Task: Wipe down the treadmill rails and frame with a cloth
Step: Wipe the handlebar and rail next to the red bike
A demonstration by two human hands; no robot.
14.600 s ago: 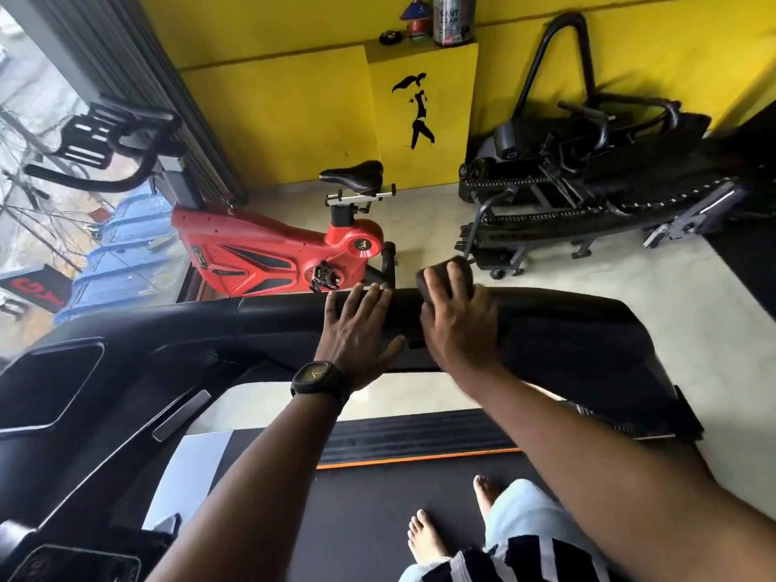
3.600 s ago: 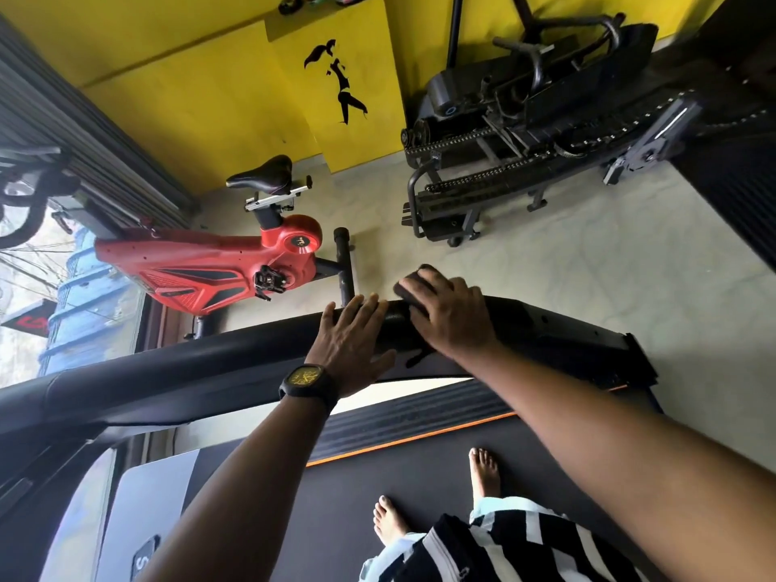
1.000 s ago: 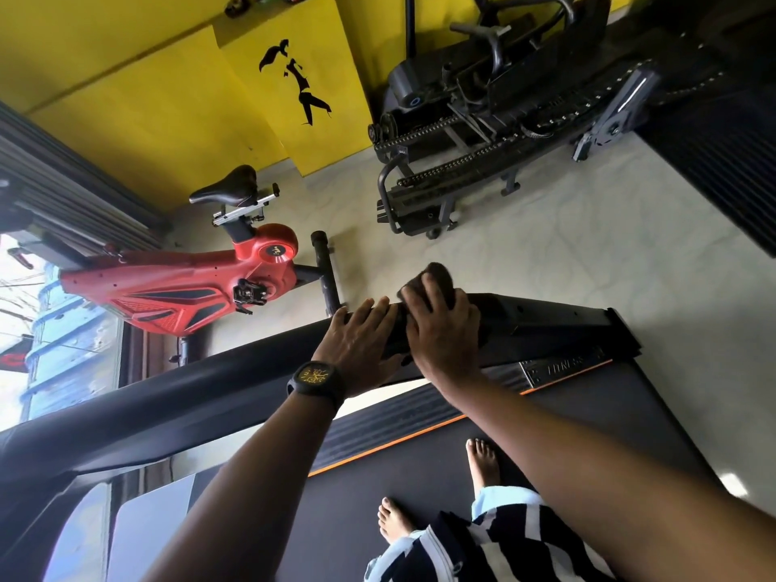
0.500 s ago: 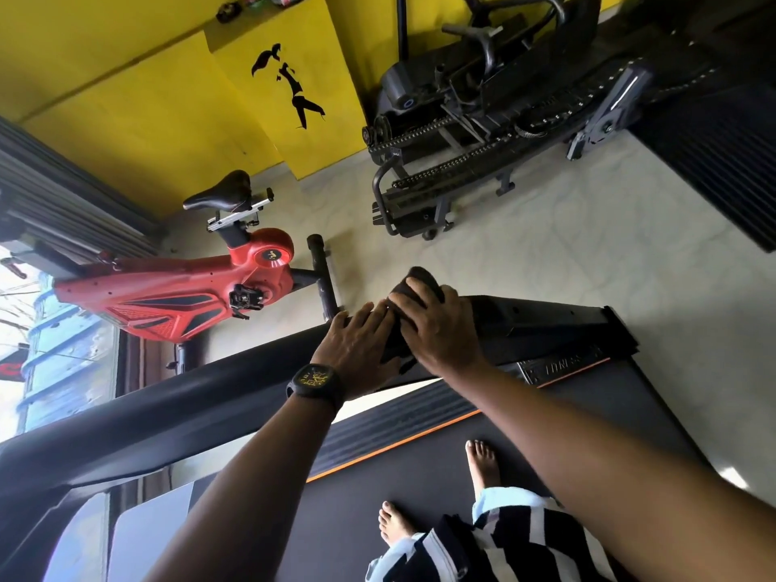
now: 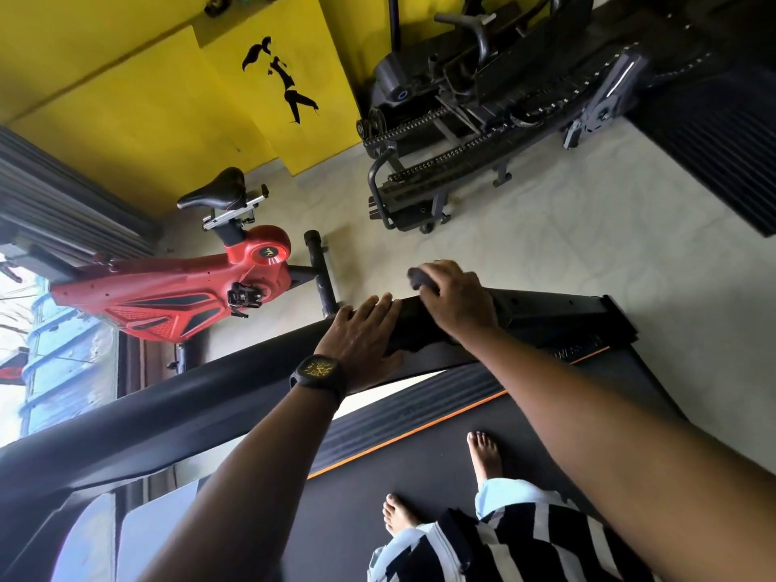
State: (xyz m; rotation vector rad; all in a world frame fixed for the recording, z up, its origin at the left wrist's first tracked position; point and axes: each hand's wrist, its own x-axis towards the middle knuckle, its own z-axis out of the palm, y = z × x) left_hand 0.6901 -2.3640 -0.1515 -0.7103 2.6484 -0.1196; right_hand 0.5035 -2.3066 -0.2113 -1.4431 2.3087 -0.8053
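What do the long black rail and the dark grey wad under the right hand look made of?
The long black treadmill rail looks like moulded plastic or a painted cover: smooth, semi-matte, soft sheen along its top. The dark grey wad seems soft cloth, bunched and rounded under the right hand; weave too small to tell.
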